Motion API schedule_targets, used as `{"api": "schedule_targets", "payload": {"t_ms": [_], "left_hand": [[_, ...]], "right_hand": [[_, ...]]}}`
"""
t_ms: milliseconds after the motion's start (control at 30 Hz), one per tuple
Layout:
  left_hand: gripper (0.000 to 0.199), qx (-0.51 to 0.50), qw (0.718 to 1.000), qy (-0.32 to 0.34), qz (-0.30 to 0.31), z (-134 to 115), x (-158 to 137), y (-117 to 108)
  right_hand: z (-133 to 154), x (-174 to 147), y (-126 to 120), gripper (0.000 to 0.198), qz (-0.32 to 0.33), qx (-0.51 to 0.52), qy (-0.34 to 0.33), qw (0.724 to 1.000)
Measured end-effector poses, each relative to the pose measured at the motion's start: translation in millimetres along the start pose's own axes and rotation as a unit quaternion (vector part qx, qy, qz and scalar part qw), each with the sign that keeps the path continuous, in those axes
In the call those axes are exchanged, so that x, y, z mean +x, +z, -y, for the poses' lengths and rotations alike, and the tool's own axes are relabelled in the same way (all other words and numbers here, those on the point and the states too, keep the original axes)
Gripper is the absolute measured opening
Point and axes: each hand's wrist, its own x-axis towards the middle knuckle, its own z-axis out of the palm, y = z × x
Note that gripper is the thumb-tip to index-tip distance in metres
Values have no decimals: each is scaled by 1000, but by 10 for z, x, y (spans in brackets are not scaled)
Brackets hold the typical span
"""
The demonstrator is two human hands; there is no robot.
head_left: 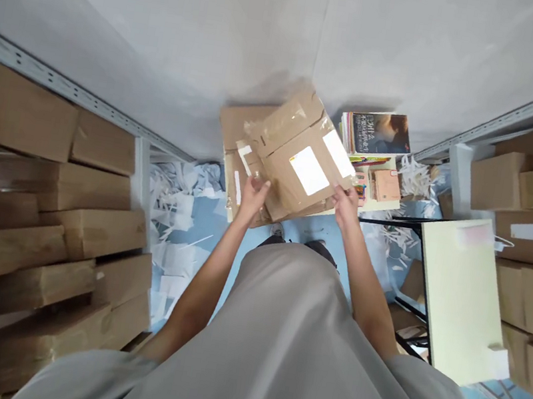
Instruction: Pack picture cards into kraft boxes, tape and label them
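Against pale wall (172, 29): labelled cardboard carton (302, 134), gripped by left hand (251, 200) at left edge and right hand (346, 207) at right corner, over cardboard sheet (232, 116). Handling or turning apparently in hand, next move likely calling for even two-sided support; flap end wallward-left, long axis seemingly slanting down rightward. Right, books (380, 135); flanking, stacked boxes (94, 229).

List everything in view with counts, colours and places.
Labelled cardboard: one, brown, between the hands
Other cardboard: count unclear, brown, underneath
Books: several, dark cover uppermost, ahead right
Stationery: several, multicoloured, beside books
Front table: one, pale yellow, beneath books
Paper scraps: many, white, both sides
Shelves: two, grey, left and right
Boxes: many, brown, on shelves
Side table: one, pale yellow, right
Wall: one, whitish, ahead
Floor: one, blue, below
Shirt: one, grey, worn
Left hand: one, bare, at cardboard's left side
Right hand: one, bare, on cardboard's right side
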Motion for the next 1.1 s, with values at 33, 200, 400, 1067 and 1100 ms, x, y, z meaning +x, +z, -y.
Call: {"api": "schedule_targets", "payload": {"t_ms": [33, 200, 400, 1067, 1100], "left_hand": [[73, 17, 998, 10, -53, -115, 105, -27], [85, 73, 982, 170, -26, -860, 601, 158], [88, 48, 953, 206, 219, -1333, 580, 1206], [42, 126, 846, 157, 494, -1097, -1174, 4541], [40, 128, 843, 154, 500, -1050, -1293, 4727]], "right_hand": [[86, -19, -126, 57, 0, -8, -29, 1000], [372, -276, -1003, 75, -62, 29, -114, 991], [276, -970, -1889, 85, -192, 61, -147, 968], [-662, -2011, -4874, 60, -359, 118, -202, 904], [-705, -2054, -5029, 60, -372, 110, -200, 900]]}}
